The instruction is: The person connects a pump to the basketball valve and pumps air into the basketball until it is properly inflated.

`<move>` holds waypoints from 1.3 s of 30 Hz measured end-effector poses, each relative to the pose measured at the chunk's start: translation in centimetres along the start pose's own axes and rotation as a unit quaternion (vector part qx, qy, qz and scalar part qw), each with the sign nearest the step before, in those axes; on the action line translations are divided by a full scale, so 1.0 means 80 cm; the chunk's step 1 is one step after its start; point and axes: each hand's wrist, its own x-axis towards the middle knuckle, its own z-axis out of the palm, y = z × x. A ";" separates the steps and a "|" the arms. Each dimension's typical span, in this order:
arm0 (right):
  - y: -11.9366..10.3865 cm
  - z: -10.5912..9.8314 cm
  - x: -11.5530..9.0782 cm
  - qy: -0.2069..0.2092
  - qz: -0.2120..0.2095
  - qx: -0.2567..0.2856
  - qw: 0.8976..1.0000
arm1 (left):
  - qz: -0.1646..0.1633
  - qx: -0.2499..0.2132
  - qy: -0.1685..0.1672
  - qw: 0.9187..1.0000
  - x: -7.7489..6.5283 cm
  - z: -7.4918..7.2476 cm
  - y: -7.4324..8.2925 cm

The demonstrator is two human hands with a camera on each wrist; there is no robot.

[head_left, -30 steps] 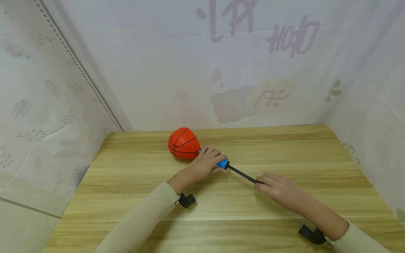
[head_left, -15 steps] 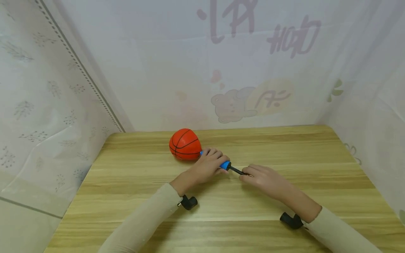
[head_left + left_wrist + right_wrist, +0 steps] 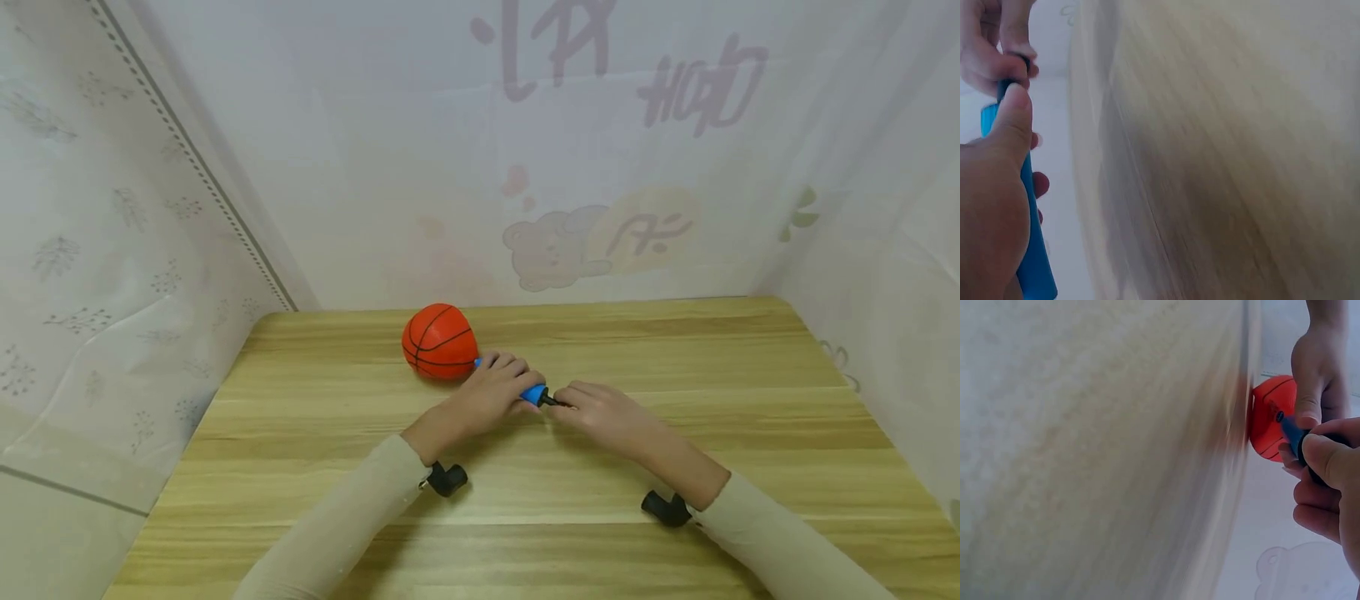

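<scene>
An orange-red basketball [image 3: 438, 342] with black lines, its shape a little uneven, sits toward the back of the table. Beside it, my left hand [image 3: 480, 398] grips the blue barrel of a hand pump [image 3: 533, 394], whose tip reaches the ball's right side. Only a short piece of the black rod [image 3: 553, 402] shows out of the barrel. My right hand [image 3: 615, 421] holds the black handle end, fingers curled round it and mostly hiding it. In the left wrist view the blue barrel [image 3: 1036, 265] runs under my thumb. The right wrist view shows the ball [image 3: 1265, 440] behind the pump.
The wood-grain table [image 3: 315, 367] stands against a pale printed cloth [image 3: 360, 167] at the back, with more cloth on both sides. A black wrist camera mount [image 3: 448, 480] hangs by the left sleeve, another black mount [image 3: 666, 508] by the right.
My right hand has moved left toward my left hand, sliding the black rod into the pump's barrel. The left hand and the basketball have stayed nearly in place.
</scene>
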 end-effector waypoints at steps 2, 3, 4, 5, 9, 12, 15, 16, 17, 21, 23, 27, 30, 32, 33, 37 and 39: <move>-0.001 0.001 0.000 0.003 -0.003 -0.005 1.000 | 0.003 -0.007 0.001 1.000 -0.001 -0.001 -0.003; -0.002 0.000 -0.001 0.002 -0.003 -0.008 1.000 | 0.006 -0.013 0.004 1.000 -0.002 -0.001 -0.004; -0.003 0.000 -0.002 0.001 -0.003 -0.011 1.000 | 0.007 -0.017 0.004 1.000 -0.002 -0.001 -0.004; -0.004 -0.001 -0.004 -0.001 -0.003 -0.015 1.000 | 0.008 -0.023 0.005 1.000 -0.003 -0.002 -0.004; -0.012 -0.010 -0.016 -0.008 -0.002 -0.027 1.000 | 0.012 -0.036 0.013 0.999 -0.005 -0.002 -0.005; -0.017 -0.021 -0.027 -0.009 0.001 -0.026 1.000 | 0.009 -0.040 0.012 0.999 -0.006 -0.003 -0.007; -0.022 -0.032 -0.036 -0.013 0.006 -0.019 1.000 | 0.005 -0.040 0.009 0.999 -0.006 -0.004 -0.008; -0.024 -0.036 -0.039 -0.014 0.008 -0.017 1.000 | 0.006 -0.040 0.010 0.999 -0.006 -0.004 -0.009; -0.025 -0.040 -0.042 -0.016 0.010 -0.015 1.000 | 0.008 -0.041 0.013 0.999 -0.006 -0.004 -0.010; -0.031 -0.053 -0.054 -0.024 0.013 -0.009 1.000 | 0.013 -0.038 0.019 0.999 -0.006 -0.004 -0.013; -0.033 -0.057 -0.059 -0.031 0.012 -0.009 0.999 | 0.014 -0.039 0.021 0.999 -0.007 -0.003 -0.014; -0.036 -0.062 -0.063 -0.037 0.010 -0.008 0.999 | 0.015 -0.043 0.023 0.999 -0.008 -0.003 -0.015; -0.036 -0.060 -0.062 -0.027 0.013 -0.003 1.000 | 0.017 -0.041 0.028 0.999 -0.007 -0.003 -0.013; -0.034 -0.058 -0.059 -0.018 0.015 0.000 1.000 | 0.015 -0.035 0.026 0.999 -0.005 -0.002 -0.011; -0.032 -0.057 -0.057 -0.016 0.017 0.002 1.000 | 0.014 -0.034 0.024 0.999 -0.005 -0.002 -0.010; -0.025 -0.051 -0.047 -0.024 0.022 0.004 0.999 | 0.003 -0.022 0.011 1.000 -0.003 -0.002 -0.005; -0.022 -0.046 -0.041 -0.032 0.024 0.004 0.999 | -0.001 -0.018 0.008 1.000 -0.002 -0.002 -0.003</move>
